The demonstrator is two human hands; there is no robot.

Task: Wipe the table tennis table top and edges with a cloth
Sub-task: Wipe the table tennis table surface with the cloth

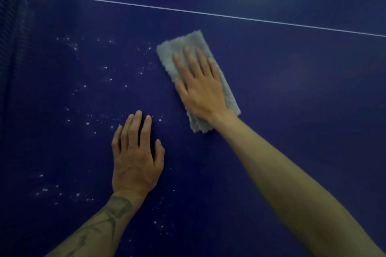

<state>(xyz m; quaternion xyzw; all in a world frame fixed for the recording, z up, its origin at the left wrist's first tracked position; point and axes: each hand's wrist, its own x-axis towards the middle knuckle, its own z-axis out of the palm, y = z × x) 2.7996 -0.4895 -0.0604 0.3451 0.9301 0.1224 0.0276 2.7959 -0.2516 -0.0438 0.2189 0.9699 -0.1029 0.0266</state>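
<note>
Lying flat: folded, fuzzy grey cloth [189,48].

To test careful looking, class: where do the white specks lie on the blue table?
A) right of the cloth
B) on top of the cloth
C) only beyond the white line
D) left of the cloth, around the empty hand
D: the specks dot the table left of the cloth, around the left hand, while the right hand presses the cloth flat.

surface [292,110]: dark blue table tennis top | cloth [186,39]: grey, folded, lying flat on it | white line [208,13]: crosses beyond the cloth | white specks [104,68]: scattered left of the cloth
</note>
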